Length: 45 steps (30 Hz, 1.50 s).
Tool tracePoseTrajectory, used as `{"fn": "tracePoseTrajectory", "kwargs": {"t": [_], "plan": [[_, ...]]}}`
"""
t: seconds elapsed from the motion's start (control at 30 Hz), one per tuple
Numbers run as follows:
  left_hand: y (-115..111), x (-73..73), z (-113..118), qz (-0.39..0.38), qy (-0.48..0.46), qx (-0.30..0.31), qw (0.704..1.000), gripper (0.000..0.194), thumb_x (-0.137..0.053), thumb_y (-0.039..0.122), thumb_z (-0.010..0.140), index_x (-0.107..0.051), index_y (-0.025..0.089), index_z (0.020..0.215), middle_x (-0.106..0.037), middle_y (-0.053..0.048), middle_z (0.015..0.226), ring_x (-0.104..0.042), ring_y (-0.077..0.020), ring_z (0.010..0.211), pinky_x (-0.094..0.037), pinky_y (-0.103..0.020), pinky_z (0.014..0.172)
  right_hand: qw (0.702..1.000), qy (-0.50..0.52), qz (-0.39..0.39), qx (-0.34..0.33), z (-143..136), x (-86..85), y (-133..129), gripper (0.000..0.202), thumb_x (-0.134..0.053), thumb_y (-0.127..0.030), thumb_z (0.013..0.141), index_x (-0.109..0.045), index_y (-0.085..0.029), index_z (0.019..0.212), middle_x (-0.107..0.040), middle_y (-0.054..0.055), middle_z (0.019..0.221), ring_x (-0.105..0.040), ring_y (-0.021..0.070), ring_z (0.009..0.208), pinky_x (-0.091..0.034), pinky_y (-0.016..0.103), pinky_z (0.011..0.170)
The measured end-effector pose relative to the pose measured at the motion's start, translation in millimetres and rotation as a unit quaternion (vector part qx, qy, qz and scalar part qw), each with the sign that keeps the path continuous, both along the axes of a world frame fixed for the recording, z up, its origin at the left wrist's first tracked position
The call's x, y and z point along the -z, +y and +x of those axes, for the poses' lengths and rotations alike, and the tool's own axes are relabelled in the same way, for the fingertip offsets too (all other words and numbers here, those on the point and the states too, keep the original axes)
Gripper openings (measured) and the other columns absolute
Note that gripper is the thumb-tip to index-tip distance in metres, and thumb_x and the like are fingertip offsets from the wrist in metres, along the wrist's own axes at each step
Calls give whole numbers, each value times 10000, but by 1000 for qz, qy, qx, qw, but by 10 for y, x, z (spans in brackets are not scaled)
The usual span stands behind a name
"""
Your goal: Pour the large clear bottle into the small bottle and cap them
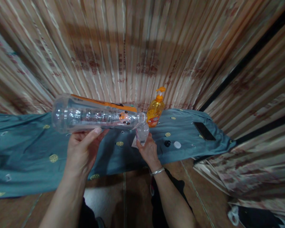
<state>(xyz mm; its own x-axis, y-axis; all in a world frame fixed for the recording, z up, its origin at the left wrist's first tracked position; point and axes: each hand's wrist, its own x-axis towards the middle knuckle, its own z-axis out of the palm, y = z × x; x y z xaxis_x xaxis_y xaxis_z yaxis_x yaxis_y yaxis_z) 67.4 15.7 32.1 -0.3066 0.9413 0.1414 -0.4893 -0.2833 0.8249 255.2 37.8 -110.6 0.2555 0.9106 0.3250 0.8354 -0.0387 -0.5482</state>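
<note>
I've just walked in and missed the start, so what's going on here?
A person's left hand holds a large clear plastic bottle on its side, its mouth at the top of a smaller clear bottle in the right hand. Whether liquid is flowing can't be made out. An orange-topped pump bottle stands nearby on the teal cloth.

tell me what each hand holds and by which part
Left hand: the large clear bottle, by its body, from below. Right hand: the small clear bottle, by its lower part.
</note>
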Motion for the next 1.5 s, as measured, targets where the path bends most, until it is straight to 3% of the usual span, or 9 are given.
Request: {"fn": "tracePoseTrajectory", "kwargs": {"t": [0.33,0.8,1.1,1.5], "plan": [[-20,-4,1,-9,-4,-1,1000,435,-955,190,485,-741,236,861,-770,14,816,-716,-184,843,-617,-363,832,1000,-7,19,-3,1,41,8,510,-609,-355,890,-480,-50,1278,-734,199,1035,-733,278,923,-557,351,799],[-3,13,0,-13,-6,3,1000,327,-971,230,475,-696,183,647,-761,6,826,-689,-162,858,-637,-324,792,1000,12,-2,1,-12,10,-6,522,-631,-344,890,-498,-35,1289,-732,192,1020,-729,269,921,-565,348,796],[-15,12,-12,-9,-2,6,1000,323,-971,242,491,-730,206,703,-783,-6,850,-714,-171,852,-638,-319,791,1000,1,0,-6,-2,30,9,526,-621,-338,895,-474,-31,1297,-730,212,1038,-730,289,966,-567,361,823],[-26,-11,13,-14,3,4,1000,325,-976,250,456,-705,205,629,-782,2,826,-713,-173,830,-646,-311,764,1000,1,9,-4,-3,26,0,517,-635,-328,889,-477,-48,1294,-738,192,1037,-736,278,937,-566,359,820]]}}
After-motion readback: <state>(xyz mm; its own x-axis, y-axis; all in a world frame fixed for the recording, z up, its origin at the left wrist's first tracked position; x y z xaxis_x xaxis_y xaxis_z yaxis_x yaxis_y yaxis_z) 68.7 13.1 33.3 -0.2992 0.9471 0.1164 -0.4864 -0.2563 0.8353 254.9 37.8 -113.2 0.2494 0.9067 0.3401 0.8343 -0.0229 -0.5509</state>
